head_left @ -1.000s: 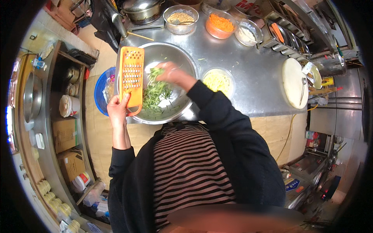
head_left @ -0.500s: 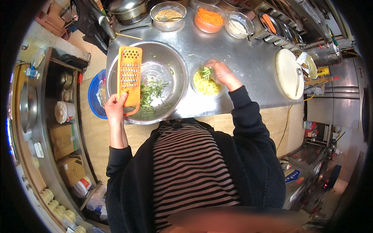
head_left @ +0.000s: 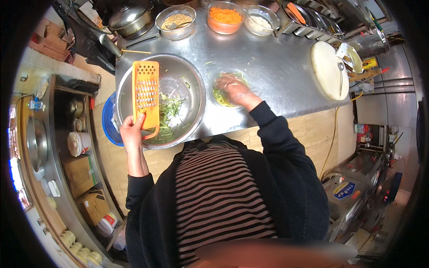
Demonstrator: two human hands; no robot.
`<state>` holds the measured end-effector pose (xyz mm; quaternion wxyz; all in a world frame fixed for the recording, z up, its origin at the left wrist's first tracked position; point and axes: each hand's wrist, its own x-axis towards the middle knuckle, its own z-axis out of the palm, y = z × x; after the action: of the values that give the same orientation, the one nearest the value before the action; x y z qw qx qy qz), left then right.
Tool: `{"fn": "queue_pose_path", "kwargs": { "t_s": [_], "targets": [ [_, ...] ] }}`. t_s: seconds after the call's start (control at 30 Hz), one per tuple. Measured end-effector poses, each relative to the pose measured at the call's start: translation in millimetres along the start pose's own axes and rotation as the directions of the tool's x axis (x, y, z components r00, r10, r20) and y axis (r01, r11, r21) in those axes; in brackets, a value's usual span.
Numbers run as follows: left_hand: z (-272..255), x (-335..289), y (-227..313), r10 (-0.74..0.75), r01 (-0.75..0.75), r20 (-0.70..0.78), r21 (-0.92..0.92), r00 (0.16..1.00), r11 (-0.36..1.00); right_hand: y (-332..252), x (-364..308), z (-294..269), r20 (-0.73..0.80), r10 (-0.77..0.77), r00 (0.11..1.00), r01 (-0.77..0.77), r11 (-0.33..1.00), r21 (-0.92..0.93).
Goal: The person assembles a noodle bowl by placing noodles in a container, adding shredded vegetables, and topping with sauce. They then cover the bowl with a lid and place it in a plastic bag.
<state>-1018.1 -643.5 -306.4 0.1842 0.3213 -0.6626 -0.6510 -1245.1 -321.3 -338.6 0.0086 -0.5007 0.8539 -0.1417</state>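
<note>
My left hand [head_left: 132,129] grips the lower end of an orange flat grater [head_left: 146,100], thumb on its front. The grater stands tilted over the left side of a large steel basin [head_left: 190,123]. Green shreds [head_left: 169,111] lie in the basin's bottom, partly behind the grater. To the right is a clear round bowl [head_left: 211,94] with yellow and green shreds [head_left: 222,97] in it. Over this bowl is my right hand [head_left: 234,90], palm down and blurred, covering much of the contents. Its fingertips are smeared, so I cannot see whether it holds anything.
Along the table's [head_left: 277,76] back edge stand a bowl of chopped nuts [head_left: 176,22], a bowl of carrot shreds [head_left: 225,18] and a bowl of white stuff [head_left: 260,21]. A round white board [head_left: 325,71] lies at the right. A blue tub [head_left: 108,120] sits beside the basin.
My right hand has moved left and down over the clear bowl; the green shreds seen at its fingers are now hidden. My left hand still holds the grater. The whole view has shifted slightly.
</note>
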Motion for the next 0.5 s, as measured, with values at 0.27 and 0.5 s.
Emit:
{"fn": "queue_pose_path", "kwargs": {
  "t_s": [0.27, 0.5],
  "targets": [
    [-7.1, -3.2, -3.7, 0.017, -0.017, -0.011, 0.011, 1.0, 1.0, 11.4, -25.5, -32.2, -0.386, 0.122, 0.914, -0.049, 0.98, 0.193],
    [-4.8, 1.8, -14.9, -0.09, 0.089, 0.069, 0.011, 0.994, 0.996, 0.6, -32.0, -14.8, -0.354, 0.091, 0.931, -0.059, 0.993, 0.103]
  ]
}}
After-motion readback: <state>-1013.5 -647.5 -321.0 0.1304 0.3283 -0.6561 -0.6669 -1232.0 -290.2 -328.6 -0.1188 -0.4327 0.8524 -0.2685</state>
